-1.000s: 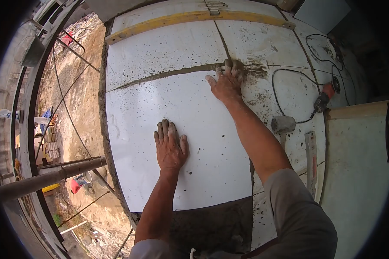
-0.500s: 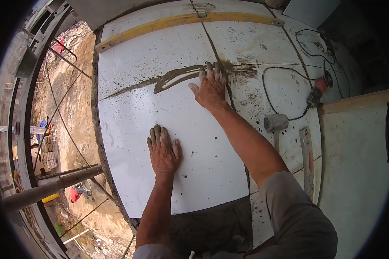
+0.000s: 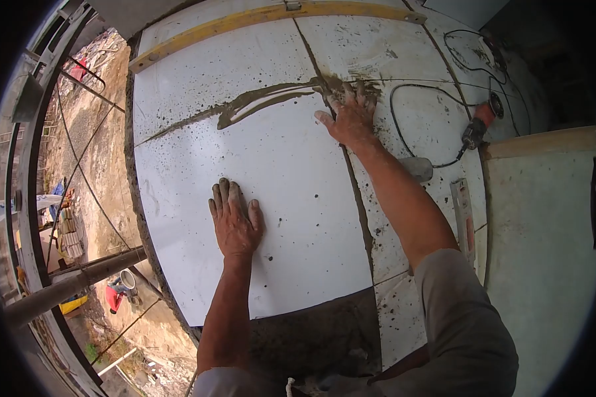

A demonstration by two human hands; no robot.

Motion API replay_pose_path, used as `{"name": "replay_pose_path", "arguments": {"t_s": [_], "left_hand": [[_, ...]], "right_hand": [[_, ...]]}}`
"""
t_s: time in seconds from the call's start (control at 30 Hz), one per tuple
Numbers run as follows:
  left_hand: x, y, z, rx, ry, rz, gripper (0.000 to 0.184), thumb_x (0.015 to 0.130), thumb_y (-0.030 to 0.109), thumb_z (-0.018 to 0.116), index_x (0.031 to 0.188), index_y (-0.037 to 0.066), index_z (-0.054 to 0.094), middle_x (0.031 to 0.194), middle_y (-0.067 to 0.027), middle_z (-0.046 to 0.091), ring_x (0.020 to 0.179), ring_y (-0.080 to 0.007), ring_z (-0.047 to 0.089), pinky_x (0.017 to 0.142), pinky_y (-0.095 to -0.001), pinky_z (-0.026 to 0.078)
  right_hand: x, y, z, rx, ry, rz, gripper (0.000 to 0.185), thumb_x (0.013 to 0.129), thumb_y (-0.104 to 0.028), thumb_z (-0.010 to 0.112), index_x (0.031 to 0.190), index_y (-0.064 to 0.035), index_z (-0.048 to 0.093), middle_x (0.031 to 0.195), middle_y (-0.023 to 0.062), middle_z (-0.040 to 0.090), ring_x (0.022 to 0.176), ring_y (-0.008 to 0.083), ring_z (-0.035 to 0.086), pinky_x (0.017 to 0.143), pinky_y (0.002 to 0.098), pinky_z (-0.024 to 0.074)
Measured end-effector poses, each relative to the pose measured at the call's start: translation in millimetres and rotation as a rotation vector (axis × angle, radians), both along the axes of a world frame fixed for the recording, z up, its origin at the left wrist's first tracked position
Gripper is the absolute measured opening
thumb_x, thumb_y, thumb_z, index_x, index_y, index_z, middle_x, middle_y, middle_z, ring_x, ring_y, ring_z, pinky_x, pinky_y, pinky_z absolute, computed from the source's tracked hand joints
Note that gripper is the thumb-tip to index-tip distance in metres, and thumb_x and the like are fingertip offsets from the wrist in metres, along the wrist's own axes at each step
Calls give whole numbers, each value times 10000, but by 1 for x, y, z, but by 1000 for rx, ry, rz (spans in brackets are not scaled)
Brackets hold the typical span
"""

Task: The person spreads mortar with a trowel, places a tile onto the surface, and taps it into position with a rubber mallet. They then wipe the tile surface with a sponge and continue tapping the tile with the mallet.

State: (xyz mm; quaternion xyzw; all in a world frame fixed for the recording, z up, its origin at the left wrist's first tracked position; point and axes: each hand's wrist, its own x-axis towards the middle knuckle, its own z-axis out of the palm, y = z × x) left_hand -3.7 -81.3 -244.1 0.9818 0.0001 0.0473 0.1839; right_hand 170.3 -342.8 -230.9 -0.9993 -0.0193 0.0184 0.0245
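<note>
A large white floor tile (image 3: 298,245), speckled with grit, lies under my left hand (image 3: 235,221), which rests flat with its fingers stretched forward. My right hand (image 3: 354,122) is spread near the corner where several tiles meet. Its dirty fingertips touch the wet grey mortar (image 3: 341,85) there, and nothing is gripped. A curved mortar smear (image 3: 245,106) with pale streaks runs along the far joint of the tile. Below the tile's near edge is a bed of dark mortar (image 3: 318,334).
A yellow spirit level (image 3: 225,30) lies across the far tiles. On the right are a mallet (image 3: 417,168), partly behind my arm, a corded power tool (image 3: 477,129) and a metal straightedge (image 3: 463,215). At left, the floor edge drops beside a railing (image 3: 30,198); a person in red is below.
My right hand has swept rightward along the joint to the tile corner, uncovering more of the mortar smear. My left hand stays flat on the tile. The view has shifted slightly.
</note>
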Motion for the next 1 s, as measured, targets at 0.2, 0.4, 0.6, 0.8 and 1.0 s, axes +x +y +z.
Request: {"name": "replay_pose_path", "arguments": {"t_s": [0.2,0.4,0.6,0.8,1.0], "left_hand": [[1,-1,0,-9,-19,3,528,919,294,435,1356,10,347,1435,-252,339,1358,-417,273,1117,-531,191],[1,-1,1,-20,-18,-8,520,911,279,451,1343,6,354,1425,-258,348,1351,-425,279,1110,-538,201],[-1,-2,1,-18,-20,-14,523,908,275,456,1342,2,357,1420,-259,353,1348,-427,284,1106,-543,203],[0,-2,-1,11,-37,-9,527,910,287,441,1343,-6,370,1426,-238,360,1359,-404,277,1116,-528,196],[-1,-2,-1,53,-22,-4,520,932,294,449,1367,28,347,1447,-196,344,1379,-360,249,1142,-487,172]], "right_hand": [[-16,-3,1,35,-38,42,588,894,-514,503,1373,-174,479,1520,143,220,1425,365,54,1107,612,83],[-88,-9,3,42,-35,93,551,904,-430,526,1319,-68,519,1491,157,269,1412,383,96,1107,605,90],[-165,-22,13,77,7,133,545,882,-374,579,1274,2,534,1454,176,316,1399,388,128,1104,610,96],[-248,-34,31,102,108,191,545,864,-357,600,1229,44,545,1439,183,332,1385,389,170,1096,613,120],[-352,-50,52,106,334,242,587,846,-389,612,1217,61,548,1428,187,347,1377,382,194,1088,613,139]]}}
